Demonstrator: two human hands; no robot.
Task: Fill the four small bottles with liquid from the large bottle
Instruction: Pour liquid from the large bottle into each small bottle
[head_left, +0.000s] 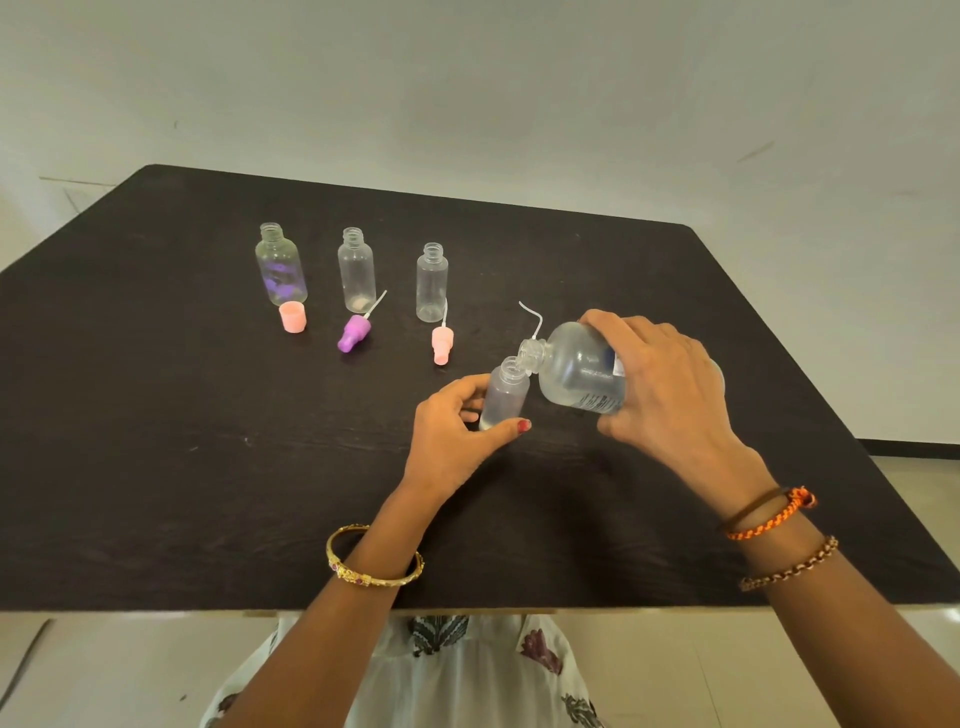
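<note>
R hand grips big bottle tipped, neck at small bottle mouth; L hand pinches small bottle on counter.

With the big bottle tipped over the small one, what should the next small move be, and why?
Probably keep pouring steadily: the right hand has the large bottle tipped mouth to mouth with the small bottle gripped by the left hand, which holds little liquid.

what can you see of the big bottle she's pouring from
The large bottle is clear plastic, rounded, uncapped, with a threaded neck and a printed label partly hidden under the fingers. The right hand grips its body and holds it tipped nearly sideways above the table, its mouth at the mouth of the small bottle held by the left hand. Clear liquid lies inside.
</note>
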